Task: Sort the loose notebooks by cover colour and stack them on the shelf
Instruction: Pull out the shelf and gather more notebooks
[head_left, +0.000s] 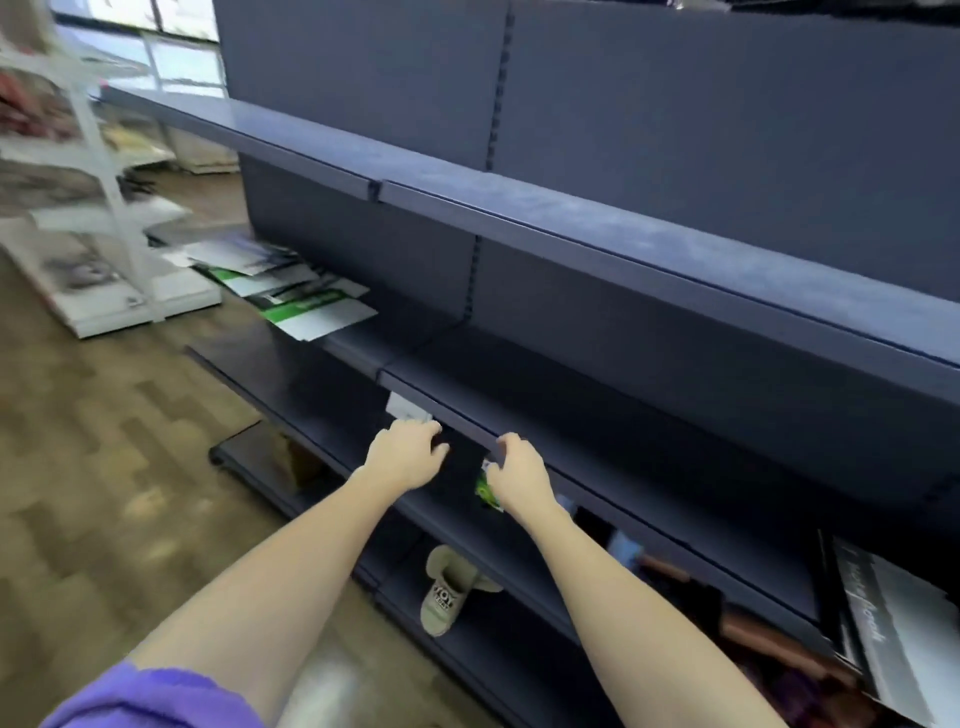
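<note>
Both hands reached under the middle shelf (519, 415): the left hand (408, 454) and right hand (519, 475) gripped a dark notebook (460, 475) between them (fingers curled round its edges). More loose notebooks (291, 291) lay fanned on that shelf's far end.

The shelving unit (623, 249) in front of me is dark slate blue, boards and back panel alike. The notebooks (291, 296) spread on its left end show white, green and black covers. A bright green scrap (485, 488) peeks beside my right hand (519, 467). My sleeve (156, 696) is purple, my shoe (447, 592) beige-grey with dark lettering, and the floor (104, 467) is brown wood-patterned.
</note>
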